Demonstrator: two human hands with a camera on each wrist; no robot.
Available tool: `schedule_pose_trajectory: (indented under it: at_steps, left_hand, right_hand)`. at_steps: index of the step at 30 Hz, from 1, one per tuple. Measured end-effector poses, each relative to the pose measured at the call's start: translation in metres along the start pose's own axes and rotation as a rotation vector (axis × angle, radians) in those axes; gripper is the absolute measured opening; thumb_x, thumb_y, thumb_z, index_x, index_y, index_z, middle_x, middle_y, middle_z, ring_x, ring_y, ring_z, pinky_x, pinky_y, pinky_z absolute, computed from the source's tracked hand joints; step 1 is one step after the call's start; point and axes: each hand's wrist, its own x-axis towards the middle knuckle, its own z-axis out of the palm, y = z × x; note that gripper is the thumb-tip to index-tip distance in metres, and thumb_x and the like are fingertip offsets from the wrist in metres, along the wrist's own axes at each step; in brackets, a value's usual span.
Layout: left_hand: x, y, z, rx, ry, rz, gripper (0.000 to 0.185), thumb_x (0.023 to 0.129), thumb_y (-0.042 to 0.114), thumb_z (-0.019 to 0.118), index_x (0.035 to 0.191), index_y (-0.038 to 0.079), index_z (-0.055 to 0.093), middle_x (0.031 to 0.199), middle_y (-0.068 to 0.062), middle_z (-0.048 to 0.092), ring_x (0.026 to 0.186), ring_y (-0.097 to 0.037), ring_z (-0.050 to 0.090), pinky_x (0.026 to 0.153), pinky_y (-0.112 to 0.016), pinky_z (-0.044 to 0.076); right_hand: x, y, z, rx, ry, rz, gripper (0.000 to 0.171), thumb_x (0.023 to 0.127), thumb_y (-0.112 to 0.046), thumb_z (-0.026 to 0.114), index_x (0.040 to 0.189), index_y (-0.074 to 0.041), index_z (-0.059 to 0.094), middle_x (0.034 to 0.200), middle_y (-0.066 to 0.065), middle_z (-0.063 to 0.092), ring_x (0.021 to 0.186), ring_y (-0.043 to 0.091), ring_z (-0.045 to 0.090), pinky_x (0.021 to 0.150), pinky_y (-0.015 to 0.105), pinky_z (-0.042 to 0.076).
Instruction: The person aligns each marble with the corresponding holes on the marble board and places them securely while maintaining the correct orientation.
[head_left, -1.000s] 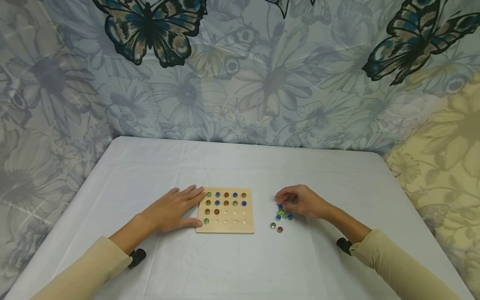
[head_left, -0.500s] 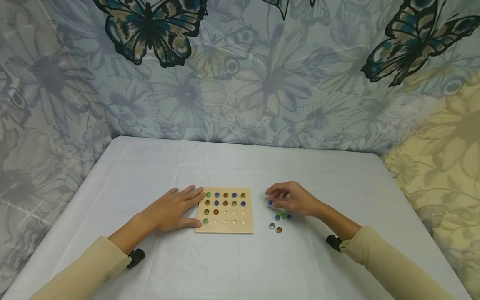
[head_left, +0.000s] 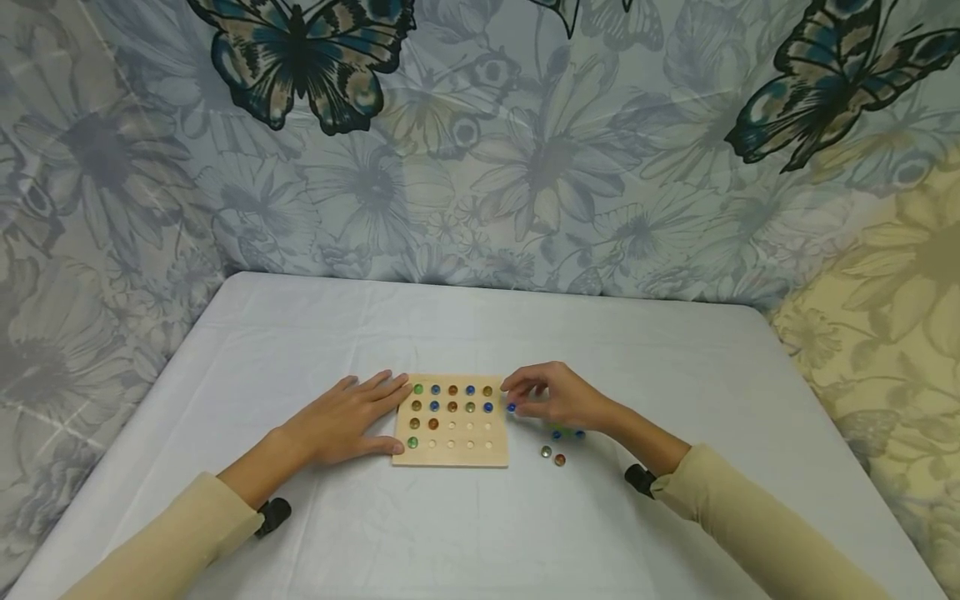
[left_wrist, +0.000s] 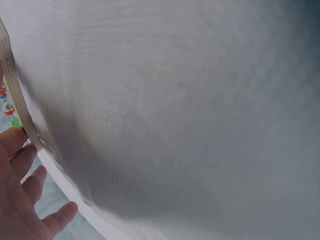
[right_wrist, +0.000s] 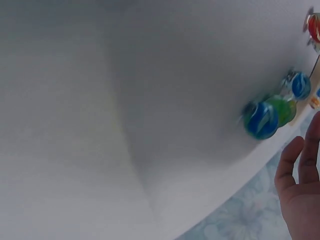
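A flat wooden board (head_left: 480, 457) with rows of small hollows lies mid-table; marbles fill its two far rows and part of the two nearer ones. My left hand (head_left: 352, 419) rests at the board's left edge, fingers spread, fingertips and thumb touching it. In the left wrist view its fingers (left_wrist: 22, 162) lie along the board's side (left_wrist: 19, 95). My right hand (head_left: 558, 396) pinches a blue marble (head_left: 512, 407) between thumb and fingers, right beside the board's right edge. The held marble is out of sight in the right wrist view, where part of the hand (right_wrist: 302, 200) shows.
Right of the board, loose marbles lie on the white cloth: a clear one (head_left: 546, 452), a reddish-brown one (head_left: 560, 460), and blue and green ones partly under my right hand. The right wrist view shows a blue marble (right_wrist: 261, 120) beside a green one (right_wrist: 285, 109). Patterned fabric (head_left: 480, 208) hangs behind the table.
My right hand has lifted a blue marble from the loose group and carried it left to the board's right edge. My left hand has stayed in place.
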Motion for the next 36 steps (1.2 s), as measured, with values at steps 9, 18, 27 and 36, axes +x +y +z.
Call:
schedule_pose_trajectory:
  at_steps: [9,18,27,36]
  left_hand:
    - [0.001,0.001,-0.001,0.004,-0.008,-0.004,0.086,0.093,0.067,0.052,0.158,0.014,0.031,0.163,-0.005,0.027,0.149,-0.033,0.025,0.111,-0.064,0.027]
    - [0.000,0.002,-0.003,-0.003,-0.010,-0.005,0.086,0.093,0.066,0.053,0.158,0.014,0.031,0.163,-0.005,0.027,0.149,-0.033,0.025,0.111,-0.064,0.027]
    - [0.001,0.001,0.000,0.009,-0.011,-0.008,0.087,0.092,0.069,0.051,0.158,0.014,0.032,0.163,-0.005,0.027,0.149,-0.032,0.025,0.111,-0.064,0.027]
    - [0.000,0.002,-0.001,0.015,0.002,0.000,0.086,0.093,0.067,0.052,0.157,0.013,0.033,0.162,-0.006,0.028,0.148,-0.032,0.026,0.110,-0.064,0.029]
  right_hand:
    - [0.011,-0.007,0.013,0.049,-0.049,-0.034,0.029,0.089,-0.003,0.074,0.117,-0.002,0.069,0.098,-0.002,0.075,0.089,0.009,0.068,0.082,0.041,0.054]
    - [0.016,-0.012,0.021,0.079,-0.072,0.006,0.027,0.088,-0.002,0.075,0.115,-0.006,0.071,0.096,-0.004,0.075,0.089,0.008,0.068,0.084,0.039,0.053]
    - [0.017,-0.013,0.025,0.070,-0.089,0.004,0.026,0.087,0.000,0.074,0.112,-0.005,0.071,0.093,-0.006,0.074,0.088,0.007,0.068,0.080,0.034,0.053]
    - [0.017,-0.012,0.027,0.065,-0.094,0.009,0.025,0.087,0.001,0.074,0.111,-0.006,0.071,0.094,-0.005,0.074,0.089,0.007,0.068,0.079,0.034,0.052]
